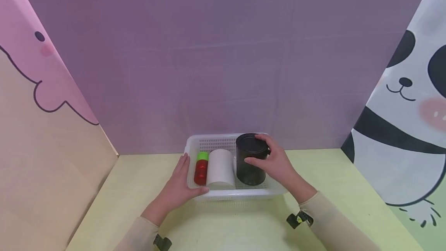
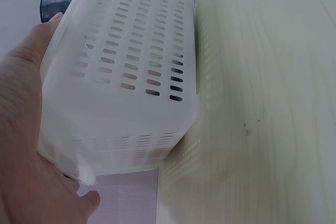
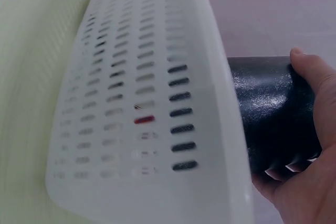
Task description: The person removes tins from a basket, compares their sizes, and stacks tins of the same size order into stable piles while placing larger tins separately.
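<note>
A white plastic basket [image 1: 240,194] with slotted walls stands on the table against the purple backdrop. My left hand [image 1: 178,184] holds its near left corner, thumb along the front rim and fingers at the left side. With thumb and fingers spread around its upper part, my right hand [image 1: 273,159] grips a black lidded canister [image 1: 249,165] at the basket's right side. In the right wrist view the canister [image 3: 273,108] rises above the rim. Left of it in the basket are a plain white cylinder [image 1: 221,167] and a red container with a green cap [image 1: 201,169].
The pale yellow table [image 1: 230,224] extends in front of the basket and to both sides. Behind it hangs a purple backdrop [image 1: 223,61]. Side panels carry a pink cartoon figure [image 1: 38,61] on the left and a panda [image 1: 400,127] on the right.
</note>
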Demonstrator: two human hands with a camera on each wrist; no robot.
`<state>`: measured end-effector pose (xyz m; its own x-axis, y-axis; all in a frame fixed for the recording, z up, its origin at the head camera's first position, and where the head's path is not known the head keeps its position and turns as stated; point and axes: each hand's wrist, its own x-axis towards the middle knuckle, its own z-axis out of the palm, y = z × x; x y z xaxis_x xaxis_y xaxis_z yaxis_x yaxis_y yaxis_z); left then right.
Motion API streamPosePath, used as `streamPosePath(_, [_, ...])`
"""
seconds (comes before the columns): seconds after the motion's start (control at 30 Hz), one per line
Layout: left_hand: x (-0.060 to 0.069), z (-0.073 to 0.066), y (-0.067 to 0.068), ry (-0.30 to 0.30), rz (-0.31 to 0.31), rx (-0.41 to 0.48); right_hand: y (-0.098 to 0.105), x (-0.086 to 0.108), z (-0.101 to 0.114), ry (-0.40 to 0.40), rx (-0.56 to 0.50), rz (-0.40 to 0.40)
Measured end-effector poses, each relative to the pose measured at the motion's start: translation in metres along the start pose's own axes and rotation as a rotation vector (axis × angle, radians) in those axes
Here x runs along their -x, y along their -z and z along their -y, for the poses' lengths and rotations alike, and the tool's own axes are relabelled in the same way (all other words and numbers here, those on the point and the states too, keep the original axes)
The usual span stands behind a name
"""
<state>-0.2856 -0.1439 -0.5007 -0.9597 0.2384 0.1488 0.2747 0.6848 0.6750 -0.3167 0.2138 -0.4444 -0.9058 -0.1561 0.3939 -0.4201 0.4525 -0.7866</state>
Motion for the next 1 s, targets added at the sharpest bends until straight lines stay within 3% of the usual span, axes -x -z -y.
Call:
streamPosePath(0.67, [0.000,-0.002,-0.001,0.008,0.003,0.013,0.052,-0.012,0.003,-0.075,0.022,-0.036])
streamPosePath(1.0, [0.001,-0.003,-0.001,0.012,0.007,0.020,0.071,-0.021,0.005,-0.053,-0.022,-0.100])
